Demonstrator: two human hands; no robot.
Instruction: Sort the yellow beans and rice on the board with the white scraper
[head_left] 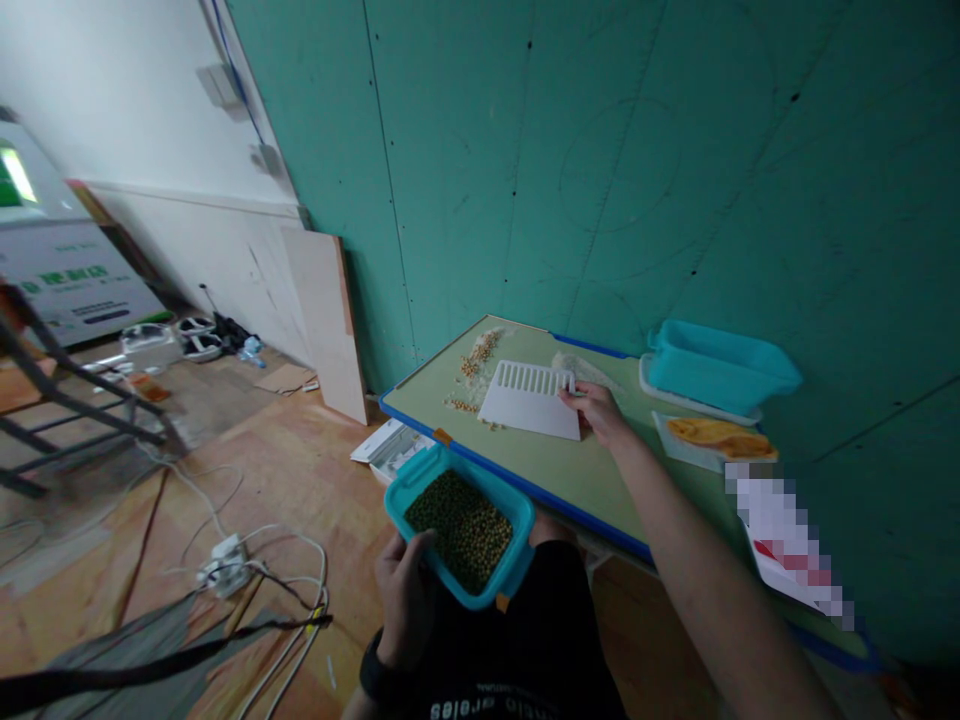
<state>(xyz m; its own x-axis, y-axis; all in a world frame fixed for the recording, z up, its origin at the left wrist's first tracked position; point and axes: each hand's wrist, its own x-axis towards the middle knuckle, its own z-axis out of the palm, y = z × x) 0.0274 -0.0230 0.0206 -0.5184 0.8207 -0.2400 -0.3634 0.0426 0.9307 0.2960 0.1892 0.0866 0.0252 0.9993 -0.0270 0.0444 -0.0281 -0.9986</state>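
My left hand point(406, 582) grips the near left rim of a turquoise plastic container point(523, 520), held over my lap beside the table's edge. Dark green beans point(450, 498) and yellowish soybeans point(486, 538) lie inside it. In my right hand point(596, 408) is a flat white slotted scraper point(529, 408), its fingers closed on the right end. The scraper is over the tabletop, its left edge close to scattered soybeans point(480, 352) and some pale grains. Behind it lies a heap of whitish grain point(585, 368), partly hidden by the scraper.
A second turquoise container point(724, 370) stands on a white lid at the table's point(600, 490) back right. Near it are a wooden board point(720, 440) and a blurred-out white packet point(787, 545). The green wall point(600, 180) borders the table. Cables and a power strip point(227, 568) lie on the floor.
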